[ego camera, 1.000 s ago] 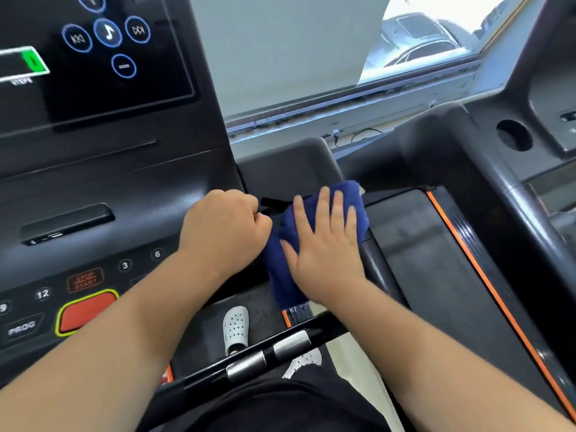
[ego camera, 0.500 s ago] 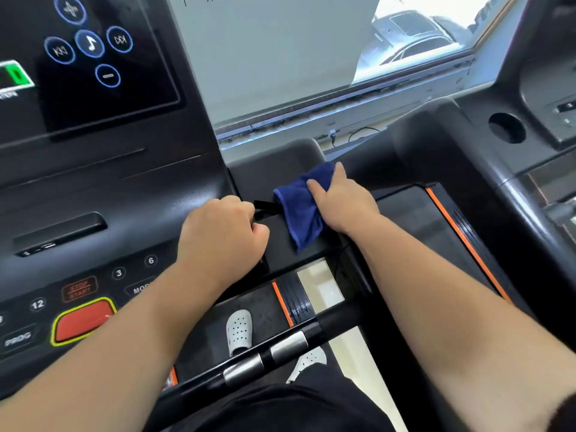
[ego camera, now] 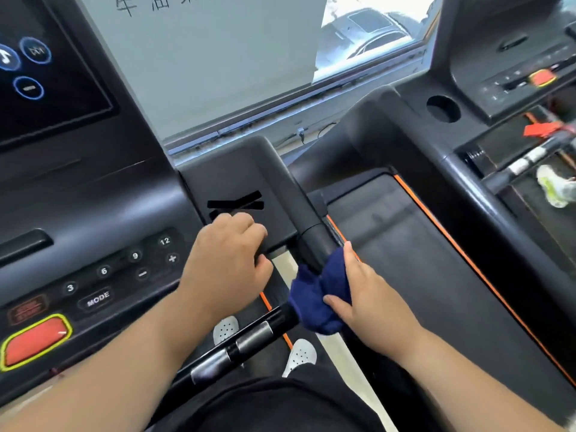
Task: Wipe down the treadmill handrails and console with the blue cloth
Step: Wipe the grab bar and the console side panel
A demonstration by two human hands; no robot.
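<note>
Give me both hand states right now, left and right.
Left hand: fingers curled over the edge of the black plastic console side panel, gripping it.
Right hand: closed on the dark blue cloth, held against the black tubular handrail.

Bright daylight from the window (ego camera: 371,35) ahead, blown out there, soft sheen on the dark console (ego camera: 93,198), faint shadows, slight motion blur, wide-angle bending at the edges, far right smeared.

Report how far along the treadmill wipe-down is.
Done: nothing shows as finished; no wiped patch stands out. In hand: the right hand grips the blue cloth around the side handrail, while the left hand grips the console edge. Left: the buttons, screen and front bar, none under the cloth.
</note>
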